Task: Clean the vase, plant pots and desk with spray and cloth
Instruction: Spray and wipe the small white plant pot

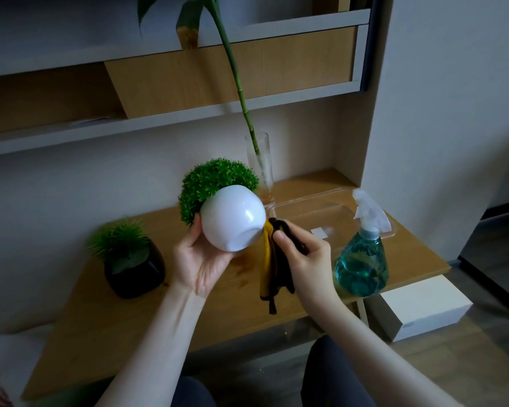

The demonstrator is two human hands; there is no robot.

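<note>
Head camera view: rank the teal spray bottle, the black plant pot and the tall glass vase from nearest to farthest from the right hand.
1. Teal spray bottle, just right of the right hand.
2. Tall glass vase, behind, near the wall.
3. Black plant pot, far left on the desk.

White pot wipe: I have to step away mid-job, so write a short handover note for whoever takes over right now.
Left hand: holds the white pot tilted above the desk.
Right hand: grip on the cloth, which touches the pot's base.
Spray bottle stands at the right, the black pot at the left, and the glass vase at the back.
Done: cannot tell beyond the white pot being wiped.
Left: set the pot down, check the black pot, vase and desk.
</note>
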